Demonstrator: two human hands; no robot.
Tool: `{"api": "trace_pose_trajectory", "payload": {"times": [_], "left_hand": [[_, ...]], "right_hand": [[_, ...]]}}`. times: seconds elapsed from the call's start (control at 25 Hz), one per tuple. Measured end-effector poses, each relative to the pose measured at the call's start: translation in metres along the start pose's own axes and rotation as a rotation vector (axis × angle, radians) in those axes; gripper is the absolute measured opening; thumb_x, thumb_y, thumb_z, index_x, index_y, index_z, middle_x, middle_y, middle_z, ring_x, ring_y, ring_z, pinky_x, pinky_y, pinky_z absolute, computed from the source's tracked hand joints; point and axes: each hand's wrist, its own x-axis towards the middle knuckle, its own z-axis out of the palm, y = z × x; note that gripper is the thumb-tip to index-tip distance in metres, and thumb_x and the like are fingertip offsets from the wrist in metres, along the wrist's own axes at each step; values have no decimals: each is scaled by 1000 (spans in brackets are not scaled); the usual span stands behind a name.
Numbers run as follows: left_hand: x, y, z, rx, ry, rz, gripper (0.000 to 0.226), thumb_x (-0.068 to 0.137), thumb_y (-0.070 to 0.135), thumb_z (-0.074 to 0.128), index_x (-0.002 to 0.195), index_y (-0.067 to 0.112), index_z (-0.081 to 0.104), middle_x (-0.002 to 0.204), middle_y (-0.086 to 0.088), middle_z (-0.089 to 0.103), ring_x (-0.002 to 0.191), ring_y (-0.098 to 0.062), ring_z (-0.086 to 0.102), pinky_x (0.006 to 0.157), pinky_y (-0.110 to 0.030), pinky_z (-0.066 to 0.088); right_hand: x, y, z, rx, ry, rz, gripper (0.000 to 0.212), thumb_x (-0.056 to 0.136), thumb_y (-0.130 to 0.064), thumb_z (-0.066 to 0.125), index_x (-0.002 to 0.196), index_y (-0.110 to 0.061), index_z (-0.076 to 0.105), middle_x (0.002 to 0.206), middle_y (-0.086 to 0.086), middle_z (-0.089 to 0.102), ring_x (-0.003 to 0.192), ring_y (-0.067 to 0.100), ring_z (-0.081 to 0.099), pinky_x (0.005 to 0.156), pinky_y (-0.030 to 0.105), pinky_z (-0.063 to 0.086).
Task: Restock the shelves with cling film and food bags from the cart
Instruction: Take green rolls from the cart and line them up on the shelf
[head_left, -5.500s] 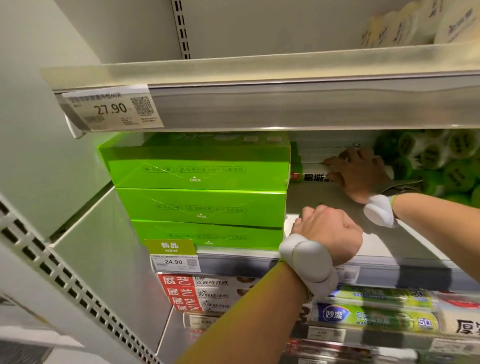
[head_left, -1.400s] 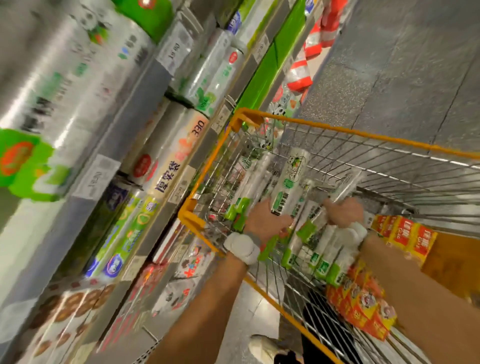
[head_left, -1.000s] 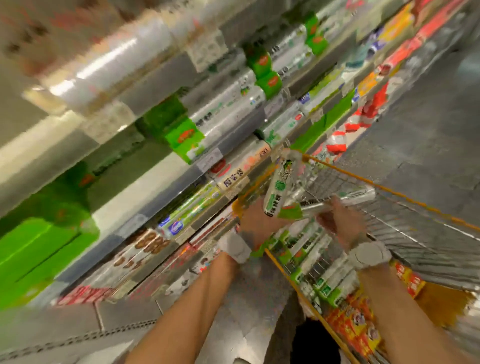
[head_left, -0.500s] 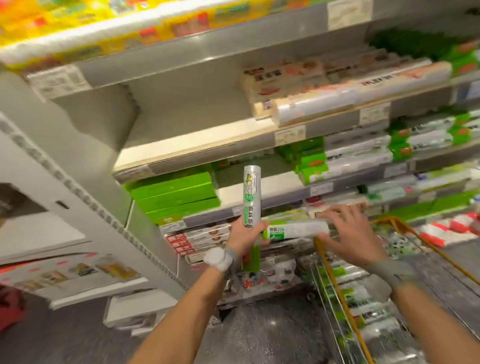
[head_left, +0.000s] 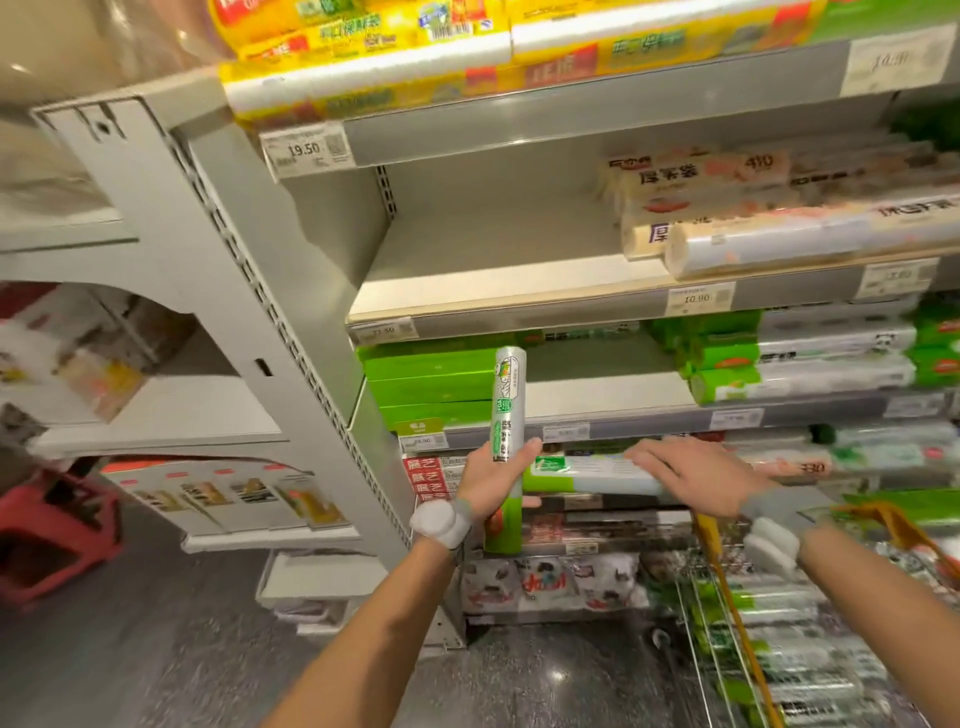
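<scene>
The left hand (head_left: 496, 480) is gripping an upright roll (head_left: 508, 415); the right hand (head_left: 693, 475) is grasping a level roll (head_left: 587, 474), both before the shelves (head_left: 597, 415).

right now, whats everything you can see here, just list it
silver-and-green cling film roll: one, silver with green base, upright in left grip
green-and-white film roll: one, lying level, under right grip
flat green cardboard boxes: three stacked, green, third shelf down, left end
yellow-wrapped rolls: several, yellow, top shelf
cream bag rolls: several, cream, second shelf, right
green-ended rolls: several, green and white, third shelf, right
orange-rimmed wire cart: one, bottom right, holding more green-and-white rolls
red plastic stool: one, red, floor at far left
left grip: one, curled round the upright roll, white wristband
right grip: one, holding the level roll, white wristband
</scene>
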Motion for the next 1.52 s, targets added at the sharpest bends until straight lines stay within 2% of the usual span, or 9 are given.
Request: {"api": "trace_pose_trajectory", "payload": {"times": [0.2,0.32,0.44,0.72,0.96,1.16,1.28,1.36,1.52], "left_hand": [[-2,2,-3,-92,-77,19,35,82,7,77,110,-1,58,106,-22,70,91,-30,72,68,-37,62],[-2,1,2,-80,-40,27,41,82,19,79,110,0,57,106,-23,70,85,-35,73,70,-41,62],[2,0,4,-42,-3,23,49,82,34,78,112,2,57,104,-23,71,72,-34,74,68,-41,62],[-4,-4,7,-188,-46,14,49,79,16,81,116,-6,58,98,-19,74,85,-36,73,70,-39,62],[-1,-1,6,-162,-47,58,48,80,12,81,116,-6,55,102,-22,72,90,-34,73,70,-37,62],[-13,-5,-37,481,-169,48,38,71,35,86,95,21,61,87,-5,72,71,-18,70,60,-28,57],[-20,3,-74,1022,-355,89,35,75,43,82,100,29,61,91,11,64,84,-13,66,63,-17,49],[-15,18,-71,1137,-451,127,44,76,37,82,115,27,63,99,14,61,90,-11,60,68,-18,45],[32,54,-11,1302,-543,292,40,75,34,81,109,22,63,106,1,68,84,-14,58,68,-26,44]], "right_hand": [[5,4,2,143,-36,45,34,101,-55,19,116,-44,48,116,-12,61,104,19,57,90,40,43],[-1,3,3,281,-22,32,38,90,-70,34,112,-44,50,95,-10,65,74,10,61,73,33,47],[-5,-1,-3,240,-65,-20,39,84,-70,53,113,-44,51,98,-14,61,67,6,59,65,26,46],[-2,-3,-11,255,-104,-15,54,91,-70,29,73,-24,49,62,-9,45,54,6,40,60,28,33],[1,-2,-8,256,-180,-5,20,85,-66,56,100,-52,55,94,-15,68,79,5,64,74,32,53],[15,22,-18,101,-144,98,39,93,-52,54,129,-34,53,114,-9,56,101,9,54,88,34,45],[21,42,-27,114,-91,201,38,95,-47,55,127,-26,55,112,-3,60,93,11,57,74,27,46],[34,46,-33,135,-35,214,39,94,-50,55,123,-23,55,106,-3,61,86,10,58,69,27,48],[82,39,-42,64,-6,142,46,94,-54,50,126,-21,52,122,3,58,105,19,57,91,42,49]]}}
